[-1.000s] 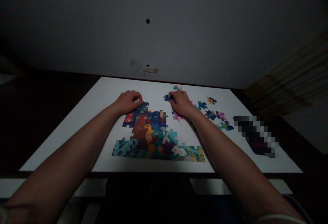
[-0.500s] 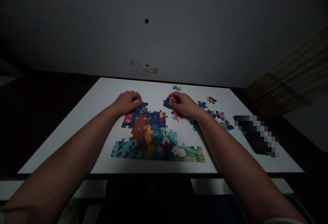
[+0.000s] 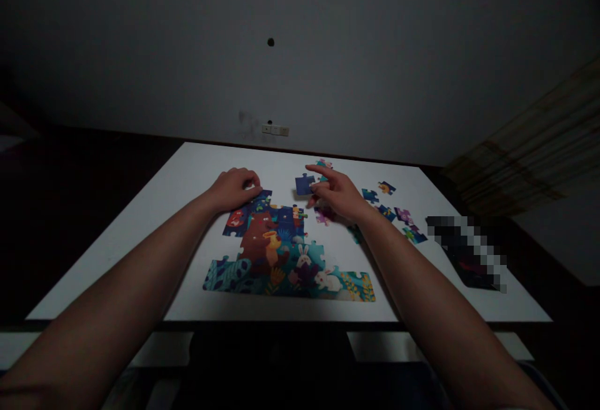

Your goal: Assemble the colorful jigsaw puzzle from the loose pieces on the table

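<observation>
A partly joined colourful jigsaw point(image 3: 281, 254) with a bear and rabbits lies on the white table point(image 3: 187, 172). My left hand point(image 3: 233, 189) rests curled on the jigsaw's top left corner, fingertips pressing the pieces there. My right hand point(image 3: 337, 194) is raised a little above the table and pinches a dark blue puzzle piece point(image 3: 304, 184), its index finger stretched out. A purple loose piece point(image 3: 322, 215) lies just beneath that hand.
Several loose pieces point(image 3: 389, 210) are scattered right of my right hand, and one teal piece point(image 3: 322, 163) lies near the far edge. A dark blurred object point(image 3: 469, 254) sits at the table's right side. A wall with a socket point(image 3: 276, 129) stands behind.
My right hand has lifted the dark blue piece off the table and carried it slightly left and toward the joined jigsaw. My left hand has stayed in place.
</observation>
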A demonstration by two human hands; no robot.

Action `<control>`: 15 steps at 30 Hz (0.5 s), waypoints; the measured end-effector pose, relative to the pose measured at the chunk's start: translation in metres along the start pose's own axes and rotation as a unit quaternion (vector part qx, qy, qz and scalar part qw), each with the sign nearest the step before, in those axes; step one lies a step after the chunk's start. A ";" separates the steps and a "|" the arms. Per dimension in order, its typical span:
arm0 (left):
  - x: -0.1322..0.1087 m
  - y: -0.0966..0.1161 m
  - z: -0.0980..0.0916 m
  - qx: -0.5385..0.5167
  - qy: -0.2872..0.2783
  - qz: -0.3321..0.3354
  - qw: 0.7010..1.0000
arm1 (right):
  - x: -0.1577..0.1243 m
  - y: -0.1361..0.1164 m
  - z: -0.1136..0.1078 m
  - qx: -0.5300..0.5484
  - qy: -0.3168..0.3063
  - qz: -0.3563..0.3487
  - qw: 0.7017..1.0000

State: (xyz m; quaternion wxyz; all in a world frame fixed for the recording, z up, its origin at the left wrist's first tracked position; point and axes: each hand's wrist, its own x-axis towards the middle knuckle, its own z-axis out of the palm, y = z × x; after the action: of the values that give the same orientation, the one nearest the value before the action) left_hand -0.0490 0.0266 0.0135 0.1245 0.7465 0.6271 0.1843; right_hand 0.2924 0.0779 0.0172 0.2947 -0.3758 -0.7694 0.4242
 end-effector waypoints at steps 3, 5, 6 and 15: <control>0.000 0.001 0.000 0.006 -0.005 -0.004 1.000 | -0.002 -0.004 0.003 0.089 -0.028 0.017 0.996; 0.000 0.001 0.000 0.007 -0.005 -0.004 1.000 | -0.003 -0.006 0.004 0.110 -0.032 0.012 0.993; 0.000 0.001 0.000 0.005 -0.003 -0.003 1.000 | -0.003 -0.007 0.005 0.114 -0.032 0.007 0.993; 0.000 0.000 0.000 -0.005 -0.005 -0.001 1.000 | -0.005 -0.010 0.005 0.107 -0.046 0.004 0.993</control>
State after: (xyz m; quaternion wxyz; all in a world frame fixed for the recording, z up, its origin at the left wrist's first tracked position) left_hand -0.0489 0.0266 0.0131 0.1313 0.7465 0.6259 0.1838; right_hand 0.2876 0.0681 0.0225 0.2958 -0.3256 -0.7309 0.5217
